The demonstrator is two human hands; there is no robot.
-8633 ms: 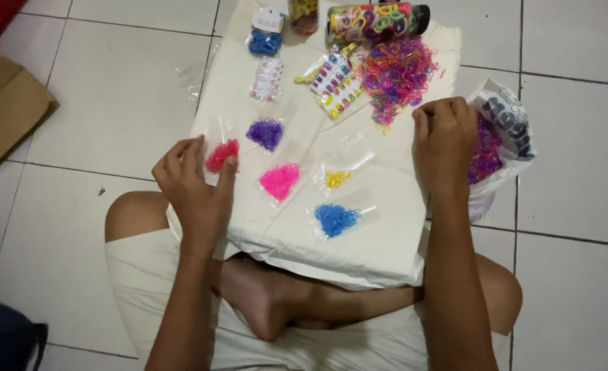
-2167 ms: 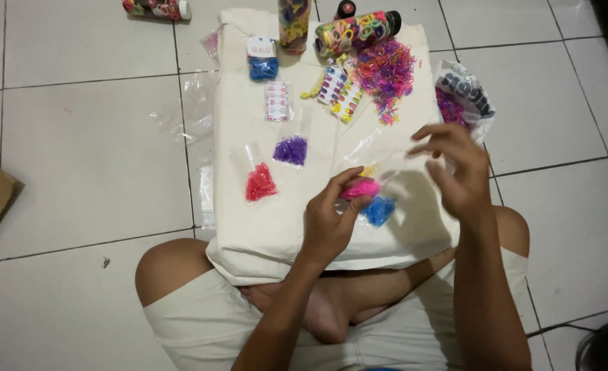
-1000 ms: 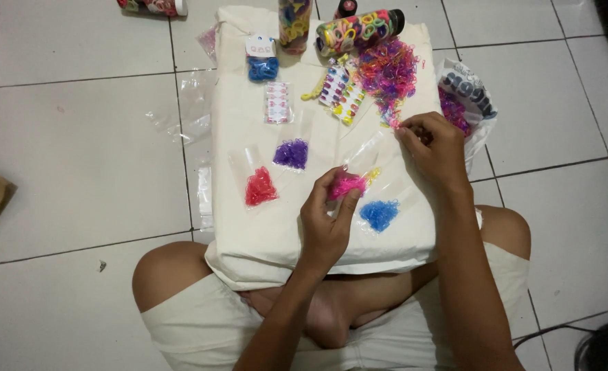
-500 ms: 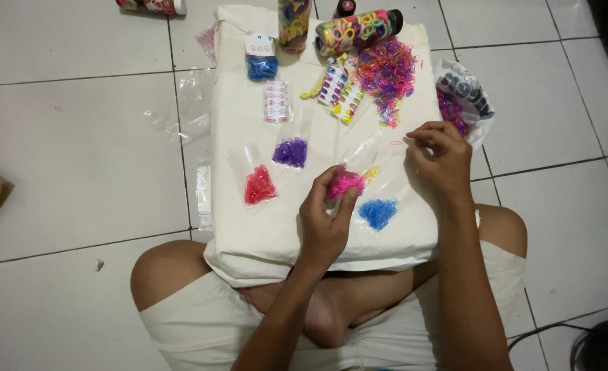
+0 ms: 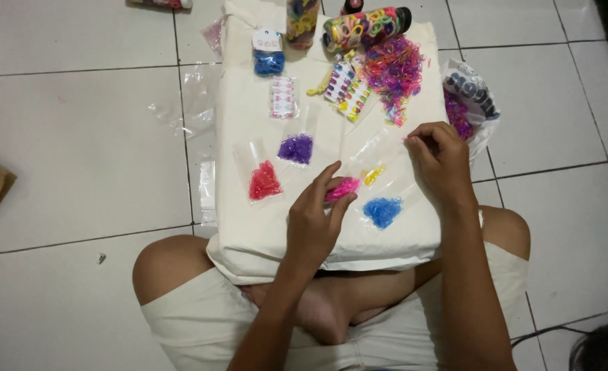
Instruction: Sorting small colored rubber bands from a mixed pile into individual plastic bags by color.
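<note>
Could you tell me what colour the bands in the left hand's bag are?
Bright pink bands, seen from the head view.

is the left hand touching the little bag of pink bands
Touching. The head view shows the left hand with its fingertips pinching the pink band bag above the white cloth.

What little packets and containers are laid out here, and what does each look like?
Pink band bag: clear, in the left hand.
Red band bag: clear, left.
Purple band bag: clear, above.
Blue band bag: clear, lower right.
Tube: clear, lying at the top, multicoloured rings.
Printed plastic bag: white, on the floor.
</note>
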